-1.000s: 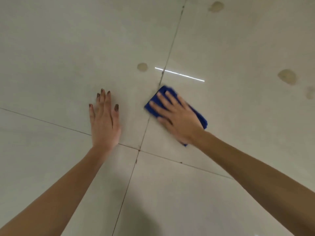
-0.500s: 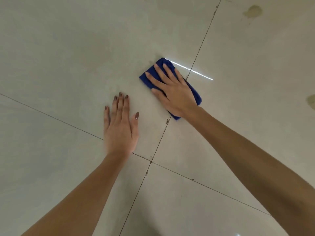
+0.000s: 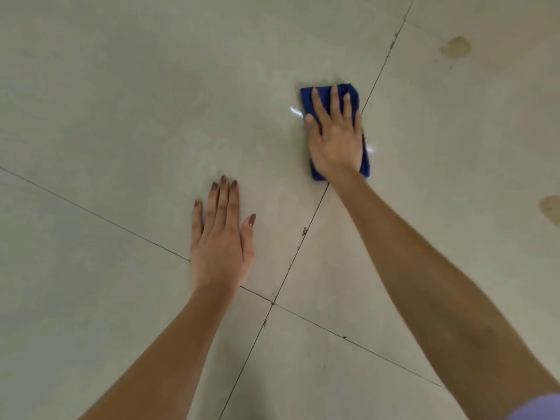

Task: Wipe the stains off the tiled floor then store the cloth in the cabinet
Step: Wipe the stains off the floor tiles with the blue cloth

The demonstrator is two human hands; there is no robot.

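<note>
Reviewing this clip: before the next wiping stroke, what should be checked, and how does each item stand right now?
1. Cloth under the wiping hand: ok. The right hand presses flat on the blue cloth.
2. Bracing: ok. The left hand lies flat on the tiled floor.
3. Floor free of stains: not ok. The upper stain lies beyond the grout line, and the right-edge stain is also unwiped.
4. Path to them: ok, bare tile in between.
5. Spot under the cloth clean: cannot tell, it is covered.
6. Cabinet ready: cannot tell, not in view.
</note>
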